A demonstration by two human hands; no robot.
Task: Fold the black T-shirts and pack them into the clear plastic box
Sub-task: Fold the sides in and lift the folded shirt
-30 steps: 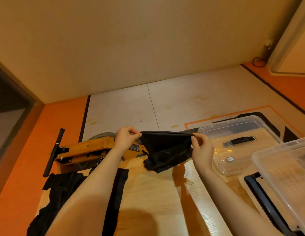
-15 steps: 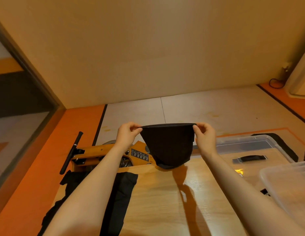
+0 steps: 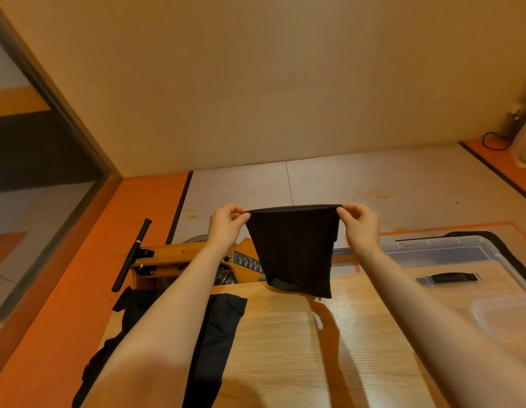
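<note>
Holding a folded black T-shirt (image 3: 294, 248) up in the air, I pinch its top edge at both corners. My left hand (image 3: 226, 228) grips the left corner between thumb and curled fingers; my right hand (image 3: 359, 228) grips the right corner the same way. The top edge runs taut and level between the two hands. The cloth hangs down freely, its lower edge above the far edge of the wooden table (image 3: 285, 348), apart from the surface.

More black T-shirts (image 3: 217, 343) lie on the left part of the table, partly under my left forearm, some cloth draping over the left edge.

The clear plastic box (image 3: 503, 322) sits at the near right, only its rim in view. A clear lid (image 3: 450, 254) with a black handle (image 3: 450, 277) lies farther right, beyond the box.

An orange machine (image 3: 179, 257) with a black bar stands on the floor beyond the table's far left edge.
</note>
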